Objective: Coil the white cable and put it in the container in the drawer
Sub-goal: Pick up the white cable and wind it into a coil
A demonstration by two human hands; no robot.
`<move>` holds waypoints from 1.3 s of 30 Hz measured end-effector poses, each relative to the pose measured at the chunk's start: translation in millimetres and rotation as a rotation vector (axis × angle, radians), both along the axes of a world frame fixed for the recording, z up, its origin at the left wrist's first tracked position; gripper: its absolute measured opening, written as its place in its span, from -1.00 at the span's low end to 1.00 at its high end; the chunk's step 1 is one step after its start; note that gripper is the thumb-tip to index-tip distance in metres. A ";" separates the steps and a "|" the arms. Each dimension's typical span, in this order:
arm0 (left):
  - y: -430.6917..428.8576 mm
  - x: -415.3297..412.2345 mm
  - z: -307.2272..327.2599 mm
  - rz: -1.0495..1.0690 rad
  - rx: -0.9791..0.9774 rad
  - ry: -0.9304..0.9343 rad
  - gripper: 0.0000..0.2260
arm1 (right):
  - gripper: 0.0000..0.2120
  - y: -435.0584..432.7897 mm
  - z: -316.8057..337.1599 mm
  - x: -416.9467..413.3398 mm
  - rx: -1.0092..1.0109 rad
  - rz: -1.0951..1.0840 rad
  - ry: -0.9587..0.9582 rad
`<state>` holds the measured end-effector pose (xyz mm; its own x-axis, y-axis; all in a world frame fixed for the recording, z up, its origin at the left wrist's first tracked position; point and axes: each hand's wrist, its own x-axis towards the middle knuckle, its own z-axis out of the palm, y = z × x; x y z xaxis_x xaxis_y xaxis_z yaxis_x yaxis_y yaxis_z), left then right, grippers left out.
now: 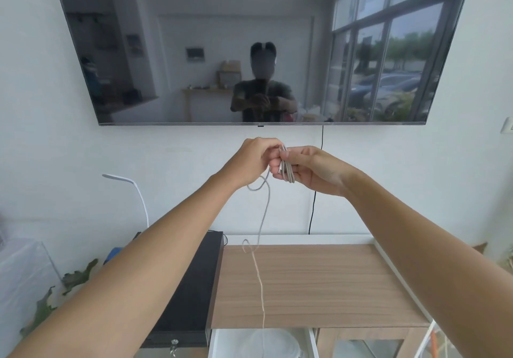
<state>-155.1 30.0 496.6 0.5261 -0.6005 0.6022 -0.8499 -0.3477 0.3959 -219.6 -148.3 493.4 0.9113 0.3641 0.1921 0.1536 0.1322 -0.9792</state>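
While coiling: right hand [305, 170] clenched on gathered loops of thin white cable [287, 170], raised clear of wood-grain bench [319, 282].
Left hand [255, 160]: pinching next strand, feeding loops.
Tail: hangs below the loops, so unwound slack runs free.

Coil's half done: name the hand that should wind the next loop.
Left. The right hand is shut on the coil, while the left hand pinches the cable where its loose tail starts.

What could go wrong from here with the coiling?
The thin white cable's long loose tail trails across the wood-grain cabinet top and kinks there; it may knot. The right hand only pinches the gathered loops, so the left hand's next wrap might spill them.
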 end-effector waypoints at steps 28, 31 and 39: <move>5.6 24.5 -11.1 0.010 -0.142 0.294 -0.67 | -0.82 -11.9 -19.6 19.0 -0.863 -0.306 -0.211; 8.0 28.7 -9.3 0.065 -0.186 0.273 -0.73 | -0.79 -5.5 -15.4 19.6 -0.674 -0.272 -0.196; 5.5 28.4 -32.0 0.150 0.037 0.160 -0.77 | -0.73 15.5 -0.8 20.4 -0.133 -0.130 -0.199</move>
